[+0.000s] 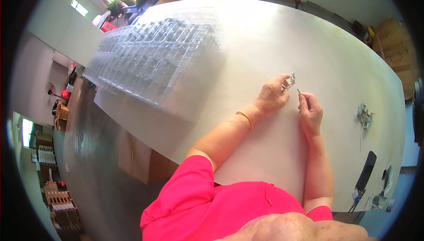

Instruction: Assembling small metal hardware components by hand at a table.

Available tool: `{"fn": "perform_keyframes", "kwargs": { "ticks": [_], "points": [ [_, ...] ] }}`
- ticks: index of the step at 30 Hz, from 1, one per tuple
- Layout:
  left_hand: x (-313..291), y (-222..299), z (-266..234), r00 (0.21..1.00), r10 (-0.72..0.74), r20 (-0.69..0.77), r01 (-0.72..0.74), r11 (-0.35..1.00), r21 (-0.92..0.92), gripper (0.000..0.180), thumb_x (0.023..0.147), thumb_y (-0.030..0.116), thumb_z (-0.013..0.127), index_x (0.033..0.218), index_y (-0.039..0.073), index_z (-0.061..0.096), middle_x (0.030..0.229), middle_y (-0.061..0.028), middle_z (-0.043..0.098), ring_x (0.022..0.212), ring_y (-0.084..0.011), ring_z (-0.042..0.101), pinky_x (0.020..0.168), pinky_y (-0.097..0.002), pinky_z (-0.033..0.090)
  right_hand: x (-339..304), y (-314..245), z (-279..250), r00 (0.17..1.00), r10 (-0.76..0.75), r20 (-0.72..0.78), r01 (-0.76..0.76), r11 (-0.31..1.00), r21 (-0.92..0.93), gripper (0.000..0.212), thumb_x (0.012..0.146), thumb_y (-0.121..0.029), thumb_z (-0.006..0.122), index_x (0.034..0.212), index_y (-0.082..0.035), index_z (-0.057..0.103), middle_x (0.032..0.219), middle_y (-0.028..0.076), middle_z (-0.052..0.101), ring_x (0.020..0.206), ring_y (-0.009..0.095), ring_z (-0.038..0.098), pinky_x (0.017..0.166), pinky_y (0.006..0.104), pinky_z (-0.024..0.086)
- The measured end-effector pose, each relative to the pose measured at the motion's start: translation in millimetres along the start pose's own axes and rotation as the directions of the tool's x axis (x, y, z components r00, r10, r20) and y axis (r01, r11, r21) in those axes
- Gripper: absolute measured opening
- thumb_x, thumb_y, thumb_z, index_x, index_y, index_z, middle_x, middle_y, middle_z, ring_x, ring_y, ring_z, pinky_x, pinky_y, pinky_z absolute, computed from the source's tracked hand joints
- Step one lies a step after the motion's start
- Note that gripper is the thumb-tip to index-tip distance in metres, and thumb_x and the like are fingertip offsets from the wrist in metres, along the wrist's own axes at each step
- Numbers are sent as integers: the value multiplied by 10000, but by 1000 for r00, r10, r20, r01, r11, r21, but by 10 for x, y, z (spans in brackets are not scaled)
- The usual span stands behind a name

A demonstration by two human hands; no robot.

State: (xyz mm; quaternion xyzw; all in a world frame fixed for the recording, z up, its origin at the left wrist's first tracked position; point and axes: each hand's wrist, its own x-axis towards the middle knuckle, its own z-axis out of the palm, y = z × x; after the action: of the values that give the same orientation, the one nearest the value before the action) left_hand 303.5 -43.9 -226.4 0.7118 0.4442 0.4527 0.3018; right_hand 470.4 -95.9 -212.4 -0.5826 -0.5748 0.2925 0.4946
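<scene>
Over the broad, pale surface [335, 51], the left hand [271, 96] should steadily pinch the small silvery openwork metal piece [292, 79] while the right hand [311, 114], pinching a thin greyish pin-like piece [298, 91] near it, is best moved gently.

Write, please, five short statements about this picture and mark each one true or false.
1. The left hand holds a small metal part. True.
2. The right hand is empty. False: it pinches a thin piece.
3. Clear plastic trays stand on the table, left of both hands. True.
4. The bracelet is on the right wrist. False: the bracelet is on the left.
5. The metal pieces lie beside the trays. False: the pieces lie right of both hands.
</scene>
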Motion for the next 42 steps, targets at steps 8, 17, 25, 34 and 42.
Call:
{"fn": "perform_keyframes", "kwargs": {
  "ticks": [8,17,25,34,42],
  "points": [
    [48,-11,7,997,75,29,-77,995,64,383,801,11,623,1178,-9,559,1022,-176,620,807,-268,638,735,-378,540,32,-6,-36,999,32,36,-35,996,80,97,984,-134,627,970,-46,665,747,-32,602,658,55,545,599,227,459],
    [10,37,-5,996,52,-74,-37,983,182,203,815,40,651,988,-15,561,995,-191,555,793,-327,621,701,-408,529,19,50,-24,1000,16,5,-17,994,107,108,982,-144,629,962,-45,666,732,-28,593,633,56,535,569,224,450],
    [62,758,-653,922,284,-264,-154,893,422,135,788,63,740,877,3,658,870,-144,601,762,-289,614,679,-396,525,28,62,-20,999,53,10,-54,977,205,128,987,-156,622,949,-40,662,727,-31,584,627,53,522,567,223,448],
    [122,1275,-2055,928,65,-368,102,903,416,148,807,101,783,918,15,734,816,-85,667,747,-156,634,686,-294,514,67,77,-48,997,71,-14,-65,964,258,127,985,-157,618,948,-44,662,726,-24,599,634,56,535,576,226,450],
    [839,668,-3257,899,-171,-404,324,879,349,147,838,127,784,893,-1,736,813,-40,712,697,-74,609,654,-231,490,77,123,2,999,40,23,-44,964,263,117,978,-162,628,951,-54,664,684,-28,582,620,50,529,571,236,444]
  ]
}}
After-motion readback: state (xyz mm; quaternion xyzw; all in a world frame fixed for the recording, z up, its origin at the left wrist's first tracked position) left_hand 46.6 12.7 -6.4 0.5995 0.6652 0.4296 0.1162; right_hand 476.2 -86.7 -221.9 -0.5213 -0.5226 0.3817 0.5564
